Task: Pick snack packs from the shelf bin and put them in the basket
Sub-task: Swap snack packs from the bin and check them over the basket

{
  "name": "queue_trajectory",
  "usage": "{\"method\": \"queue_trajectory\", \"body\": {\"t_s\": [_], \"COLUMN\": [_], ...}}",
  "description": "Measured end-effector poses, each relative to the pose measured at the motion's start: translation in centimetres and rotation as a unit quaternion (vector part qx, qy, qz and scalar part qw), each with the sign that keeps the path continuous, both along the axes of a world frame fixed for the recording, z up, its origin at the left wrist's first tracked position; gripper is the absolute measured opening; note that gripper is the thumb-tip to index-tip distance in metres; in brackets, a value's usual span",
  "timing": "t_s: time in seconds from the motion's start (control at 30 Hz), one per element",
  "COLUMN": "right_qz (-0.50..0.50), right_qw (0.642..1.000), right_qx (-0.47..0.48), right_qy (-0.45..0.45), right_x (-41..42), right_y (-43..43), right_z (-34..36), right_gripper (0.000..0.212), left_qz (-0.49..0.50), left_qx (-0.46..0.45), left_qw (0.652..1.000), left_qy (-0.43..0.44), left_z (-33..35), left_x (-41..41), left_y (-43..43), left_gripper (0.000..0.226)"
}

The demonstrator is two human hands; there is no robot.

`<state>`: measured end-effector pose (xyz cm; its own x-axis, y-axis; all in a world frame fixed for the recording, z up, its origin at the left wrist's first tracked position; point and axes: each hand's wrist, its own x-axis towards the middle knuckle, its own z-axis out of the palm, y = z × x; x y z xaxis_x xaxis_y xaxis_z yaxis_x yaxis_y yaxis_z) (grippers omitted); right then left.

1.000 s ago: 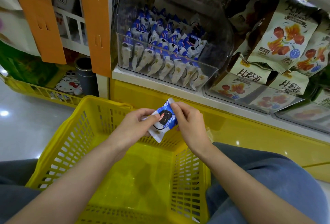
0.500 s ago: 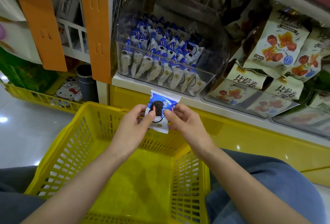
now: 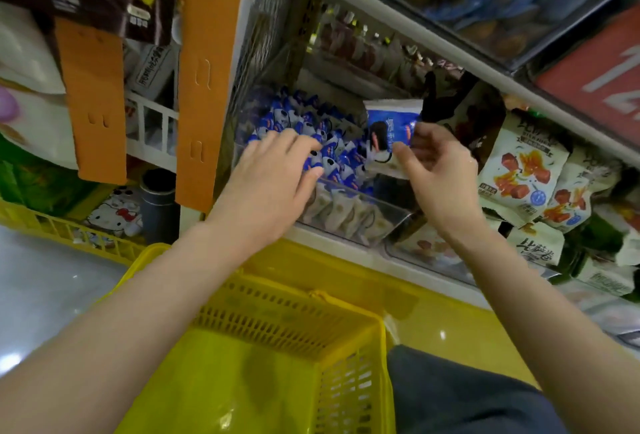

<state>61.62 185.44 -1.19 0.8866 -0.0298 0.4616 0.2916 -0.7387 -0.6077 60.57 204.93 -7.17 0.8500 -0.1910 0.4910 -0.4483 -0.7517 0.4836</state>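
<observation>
Head view, looking down at a shop shelf, where a person sits before it with both arms stretched forward. The right hand (image 3: 440, 170) pinches one blue and white snack pack (image 3: 388, 128) by its lower edge, between the thumb and the first fingers. The pack stands nearly upright in the air, above the right end of the clear plastic bin (image 3: 367, 212), and touches nothing else that I can see.

The left hand (image 3: 273, 184) reaches over the front wall of the bin. Its fingers are nearly straight and a little apart, and the tips lie on the heap of same blue packs (image 3: 332, 153) inside. I do not see them closed around any single pack.

The yellow basket (image 3: 287, 298) with its slotted walls stands low, under both forearms and just in front of the shelf's yellow base. The held pack is well above it and further back, over the bin and not over the basket.

To the right of the bin lie pale bags (image 3: 523, 170) with red and orange pictures. Two orange strips (image 3: 207, 80) hang to the left of the bin. A knee (image 3: 460, 395) in dark cloth is beside the basket's right wall. A second basket (image 3: 62, 229), also yellow, is on the floor at the far left.
</observation>
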Motion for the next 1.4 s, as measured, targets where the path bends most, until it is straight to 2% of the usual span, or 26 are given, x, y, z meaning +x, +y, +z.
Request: {"method": "queue_trajectory", "body": {"t_s": [0.13, 0.2, 0.3, 0.37, 0.47, 0.67, 0.83, 0.93, 1.03, 1.1, 1.2, 1.3, 1.37, 1.4], "right_qz": [-0.078, -0.091, -0.134, -0.152, -0.167, -0.171, -0.192, -0.169, -0.130, -0.106, -0.108, -0.108, -0.120, -0.124], "right_qw": [0.980, 0.954, 0.900, 0.881, 0.878, 0.871, 0.832, 0.855, 0.894, 0.906, 0.894, 0.867, 0.858, 0.865], "right_qx": [-0.183, -0.278, -0.376, -0.380, -0.341, -0.344, -0.418, -0.399, -0.317, -0.288, -0.299, -0.294, -0.337, -0.356], "right_qy": [0.027, 0.071, 0.173, 0.236, 0.291, 0.307, 0.310, 0.286, 0.287, 0.292, 0.315, 0.387, 0.370, 0.332], "right_x": [5.0, 6.6, 8.3, 9.2, 10.0, 10.2, 10.1, 10.0, 10.1, 10.3, 10.6, 10.9, 10.8, 10.8], "right_y": [-0.1, -0.2, 0.5, 1.2, 1.8, 1.9, 1.8, 1.3, 0.9, 0.9, 0.8, 1.0, 1.4, 1.6], "right_z": [0.8, 0.3, 0.0, -0.3, -0.7, -1.1, -1.0, -1.8, -2.3, -2.5, -2.6, -2.3, -2.0, -2.0], "right_gripper": [0.032, 0.028, 0.023, 0.024, 0.026, 0.030, 0.025, 0.028, 0.031, 0.032, 0.038, 0.039, 0.036, 0.033], "left_qz": [0.019, 0.020, 0.016, 0.014, 0.010, 0.000, -0.003, 0.001, 0.005, 0.004, 0.002, -0.004, -0.004, -0.004], "left_qx": [0.096, 0.122, 0.107, 0.099, 0.101, 0.094, 0.085, 0.082, 0.077, 0.075, 0.081, 0.088, 0.092, 0.094], "left_qw": [0.995, 0.992, 0.994, 0.995, 0.995, 0.995, 0.996, 0.996, 0.996, 0.996, 0.996, 0.996, 0.995, 0.995], "left_qy": [0.014, -0.001, -0.015, -0.018, -0.014, -0.015, -0.018, -0.029, -0.037, -0.040, -0.039, -0.024, -0.027, -0.029], "left_z": [-0.9, -1.3, -1.5, -1.5, -1.7, -1.9, -1.7, -1.7, -1.7, -1.7, -1.7, -1.8, -1.7, -1.7], "left_x": [1.6, 1.9, 2.1, 2.2, 2.2, 2.3, 2.2, 2.2, 2.1, 2.2, 2.2, 2.2, 2.4, 2.4], "left_y": [1.0, 1.3, 1.5, 1.5, 1.6, 1.6, 1.7, 1.6, 1.5, 1.6, 1.6, 1.7, 1.9, 2.0], "left_gripper": [0.036, 0.037, 0.036, 0.036, 0.038, 0.040, 0.043, 0.040, 0.037, 0.037, 0.037, 0.037, 0.039, 0.040]}}
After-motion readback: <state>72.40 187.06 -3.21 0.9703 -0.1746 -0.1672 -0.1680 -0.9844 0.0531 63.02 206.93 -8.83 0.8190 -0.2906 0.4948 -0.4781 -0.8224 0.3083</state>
